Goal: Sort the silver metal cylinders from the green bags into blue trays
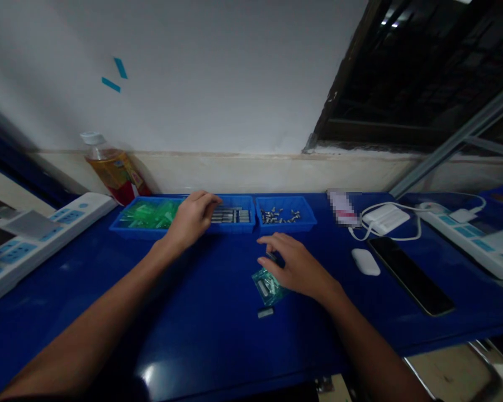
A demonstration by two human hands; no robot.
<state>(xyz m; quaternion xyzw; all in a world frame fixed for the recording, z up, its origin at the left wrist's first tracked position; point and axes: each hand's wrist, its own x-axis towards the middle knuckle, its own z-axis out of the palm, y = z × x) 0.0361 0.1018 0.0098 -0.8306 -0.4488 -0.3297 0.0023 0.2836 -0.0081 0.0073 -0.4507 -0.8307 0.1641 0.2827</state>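
My left hand (194, 219) reaches into the middle blue tray (251, 226), fingers curled over a row of small grey metal parts (231, 215); what it grips, if anything, is hidden. My right hand (295, 265) rests on the blue table, its fingers bent over a small clear green bag (267, 286) that holds a metal part. One loose grey part (265, 312) lies just in front of the bag.
A left blue tray (123, 228) holds green bags, and a right blue tray (285, 224) holds small metal pieces. A drink bottle (111, 170) stands at the back left. Power strips (33, 237) flank both sides. A phone (411, 274), white case (365, 261) and charger (384, 218) lie to the right.
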